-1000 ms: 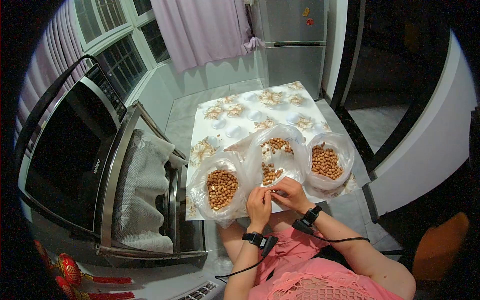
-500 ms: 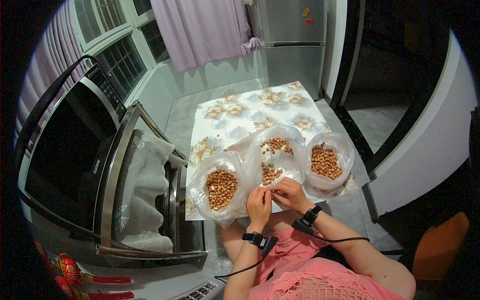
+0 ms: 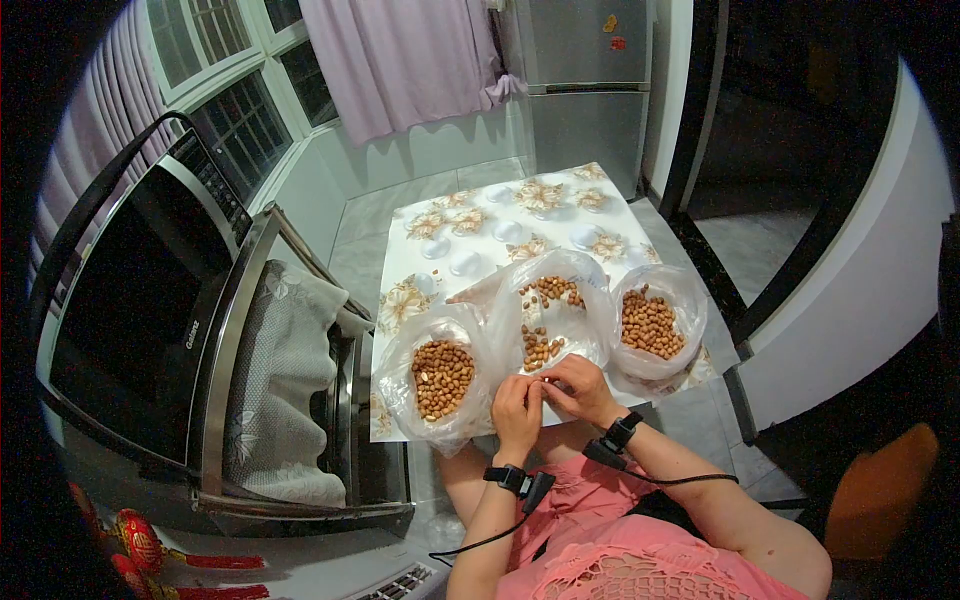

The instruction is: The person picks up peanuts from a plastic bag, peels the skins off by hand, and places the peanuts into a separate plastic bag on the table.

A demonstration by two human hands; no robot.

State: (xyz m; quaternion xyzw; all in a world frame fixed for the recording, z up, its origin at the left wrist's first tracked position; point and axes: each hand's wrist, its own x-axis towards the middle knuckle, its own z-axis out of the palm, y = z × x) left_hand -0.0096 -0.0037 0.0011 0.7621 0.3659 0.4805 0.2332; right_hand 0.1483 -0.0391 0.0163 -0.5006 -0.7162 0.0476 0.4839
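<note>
Lower ctr: our L hand (image 3: 516,408) & R hand (image 3: 582,388) pinch tiny item (image 3: 543,380), can't ID, nr mid bag (image 3: 599,312), prob. easy reach.

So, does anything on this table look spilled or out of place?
One thing: a small brown speck lies on the tablecloth, beyond the leftmost bag of nuts. It may be a stray bit, though it's too small to tell. Nothing else stands out.

Pink openwork top (image 3: 640,563), pink shorts (image 3: 590,492), black wristbands (image 3: 512,480) (both cabled).
</note>
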